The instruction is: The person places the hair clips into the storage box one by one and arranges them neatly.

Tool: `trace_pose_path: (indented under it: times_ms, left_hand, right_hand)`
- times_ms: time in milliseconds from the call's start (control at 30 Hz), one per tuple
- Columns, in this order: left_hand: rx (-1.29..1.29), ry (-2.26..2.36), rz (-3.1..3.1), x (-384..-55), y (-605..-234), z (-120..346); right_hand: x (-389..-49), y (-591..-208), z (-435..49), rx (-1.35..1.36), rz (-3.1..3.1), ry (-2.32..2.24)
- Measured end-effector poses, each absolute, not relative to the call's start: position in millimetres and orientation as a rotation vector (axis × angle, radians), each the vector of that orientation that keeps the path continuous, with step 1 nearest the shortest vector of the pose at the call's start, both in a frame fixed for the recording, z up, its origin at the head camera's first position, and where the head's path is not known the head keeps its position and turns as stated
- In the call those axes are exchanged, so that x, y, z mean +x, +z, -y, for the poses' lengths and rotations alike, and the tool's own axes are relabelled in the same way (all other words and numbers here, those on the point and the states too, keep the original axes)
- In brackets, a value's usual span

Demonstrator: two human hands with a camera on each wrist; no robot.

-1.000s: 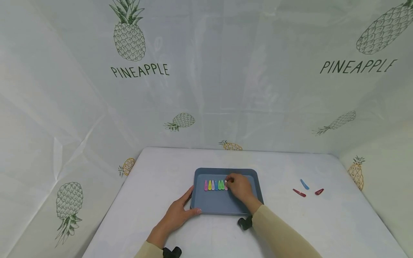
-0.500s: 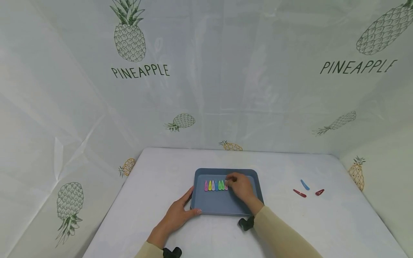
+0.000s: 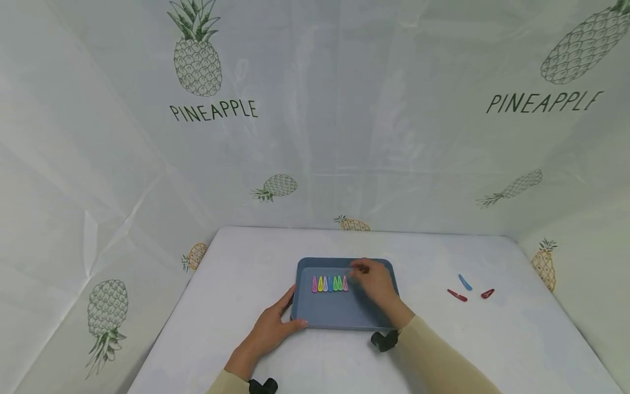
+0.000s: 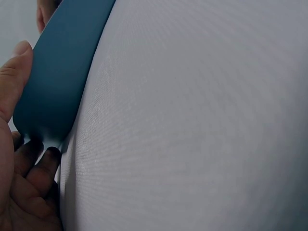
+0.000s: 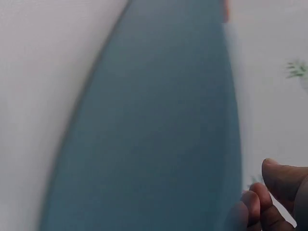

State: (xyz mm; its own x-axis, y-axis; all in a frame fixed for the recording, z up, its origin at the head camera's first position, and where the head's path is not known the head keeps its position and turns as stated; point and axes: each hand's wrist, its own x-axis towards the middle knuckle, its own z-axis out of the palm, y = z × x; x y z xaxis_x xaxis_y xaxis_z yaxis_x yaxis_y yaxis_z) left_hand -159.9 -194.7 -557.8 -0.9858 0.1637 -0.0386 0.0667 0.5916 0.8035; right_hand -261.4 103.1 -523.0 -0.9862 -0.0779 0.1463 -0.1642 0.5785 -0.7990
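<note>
In the head view, a row of several coloured snap hair clips [image 3: 330, 283] lies on the blue-grey tray [image 3: 339, 317], from a pink one at the left to a pink one [image 3: 345, 283] at the right. My left hand [image 3: 268, 330] grips the tray's near left corner, its thumb on the front rim; the left wrist view has its fingers against the tray's outer side. My right hand [image 3: 375, 282] hovers over the tray, right of the row. Its thumb and fingers stand apart with nothing between them in the right wrist view.
On the white table [image 3: 492, 350], right of the tray, lie a blue hair clip [image 3: 465, 282] and two dark red hair clips, one [image 3: 457, 295] nearer the tray and one [image 3: 487, 294] farther right. A pineapple-print sheet [image 3: 374, 137] hangs behind the table.
My right hand has let go of the rightmost pink hair clip and moved up and to the right, leaving it in the row. My left hand has stayed at the tray's corner.
</note>
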Motion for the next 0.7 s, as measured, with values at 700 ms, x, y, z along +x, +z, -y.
trace_pose_path:
  times_ms: [700]
  left_hand:
    - [0.195,1.367,-2.689,-159,-557,196]
  right_hand:
    - [-241,-502,-233,-0.026,2.614,1.228]
